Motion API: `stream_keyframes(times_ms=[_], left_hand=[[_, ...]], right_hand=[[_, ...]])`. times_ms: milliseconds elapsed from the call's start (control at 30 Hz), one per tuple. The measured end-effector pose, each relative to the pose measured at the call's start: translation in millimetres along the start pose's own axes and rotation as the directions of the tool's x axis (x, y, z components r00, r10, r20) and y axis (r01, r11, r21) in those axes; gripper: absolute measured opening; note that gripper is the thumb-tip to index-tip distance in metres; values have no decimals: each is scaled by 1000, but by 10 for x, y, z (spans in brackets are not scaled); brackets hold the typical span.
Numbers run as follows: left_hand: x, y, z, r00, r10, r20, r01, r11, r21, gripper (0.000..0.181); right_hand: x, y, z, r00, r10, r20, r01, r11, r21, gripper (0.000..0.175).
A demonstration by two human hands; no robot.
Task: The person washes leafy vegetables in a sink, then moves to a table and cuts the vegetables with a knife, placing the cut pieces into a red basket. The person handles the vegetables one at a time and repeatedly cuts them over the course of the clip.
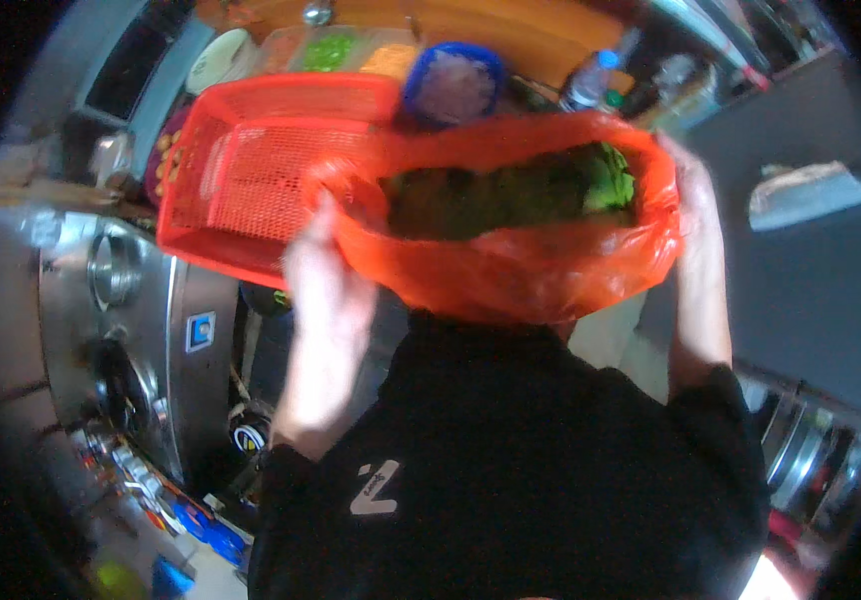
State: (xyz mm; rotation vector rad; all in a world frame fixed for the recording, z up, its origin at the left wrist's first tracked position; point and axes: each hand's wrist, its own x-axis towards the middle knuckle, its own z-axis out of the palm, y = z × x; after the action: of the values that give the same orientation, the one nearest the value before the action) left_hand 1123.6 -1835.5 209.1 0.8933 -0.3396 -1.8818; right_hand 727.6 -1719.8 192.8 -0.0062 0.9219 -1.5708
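Observation:
A red plastic bag [520, 270] is stretched wide between my two hands, its mouth facing up. Dark leafy greens [505, 191] fill the inside, with brighter green leaves at the right end. My left hand [325, 262] grips the bag's left rim, in front of the right part of a red plastic basket [250, 180]. My right hand [693, 187] holds the bag's right end; its fingers are partly hidden by the plastic. The basket's visible part holds nothing.
Behind the basket are a tray of chopped food [329, 52] and a blue basket of pale contents [454, 84]. A plastic bottle [586, 82] stands beyond the bag. A wrapped item [809, 195] lies on the dark surface at right. At left is a steel counter [198, 292].

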Motion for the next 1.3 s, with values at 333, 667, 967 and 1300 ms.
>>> stream_keyframes(times_ms=[333,667,967,1300], left_hand=[[1170,168,213,991,-95,95,57,936,348,34],[412,180,67,-168,-120,978,-917,-346,-200,32],[2619,84,-277,645,-225,730,-705,-543,455,30],[2102,21,-267,73,-122,990,-904,-428,14,32]], right_hand=[[-428,176,-476,832,-489,-260,213,716,-665,32],[-853,931,623,576,-575,581,-64,-741,-669,32],[-659,2040,808,888,170,428,458,-227,-860,38],[-963,1763,856,929,-164,333,139,-678,-721,37]])
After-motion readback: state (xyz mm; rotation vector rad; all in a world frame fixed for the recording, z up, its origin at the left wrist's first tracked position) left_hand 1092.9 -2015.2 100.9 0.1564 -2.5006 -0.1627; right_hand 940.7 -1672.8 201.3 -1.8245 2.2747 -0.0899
